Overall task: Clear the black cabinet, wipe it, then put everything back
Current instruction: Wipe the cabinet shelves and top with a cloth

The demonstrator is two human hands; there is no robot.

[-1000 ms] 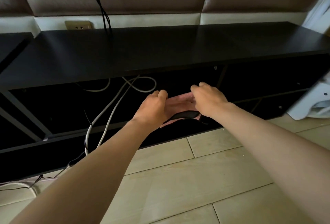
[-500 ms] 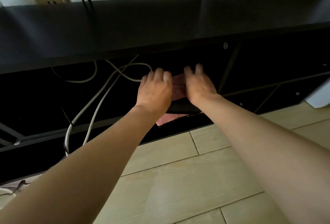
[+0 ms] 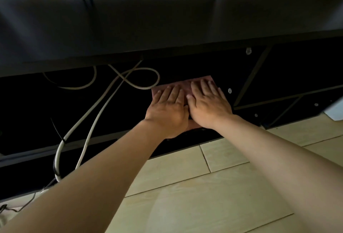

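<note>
Left hand (image 3: 167,112) and right hand (image 3: 209,106) flat, fingers straight, atop pink cloth (image 3: 185,84) inside black cabinet (image 3: 167,19)

Matt black cabinet (image 3: 148,28), pink cloth (image 3: 187,86), glossy floor tiles (image 3: 213,205)

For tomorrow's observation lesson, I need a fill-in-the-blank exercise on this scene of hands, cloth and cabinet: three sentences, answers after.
1. The left hand and the right hand both lie ____ on the pink cloth.
2. The cloth lies inside the ____ cabinet.
3. The white cables run to the ____ of both hands.

Missing words: flat; black; left.
</note>
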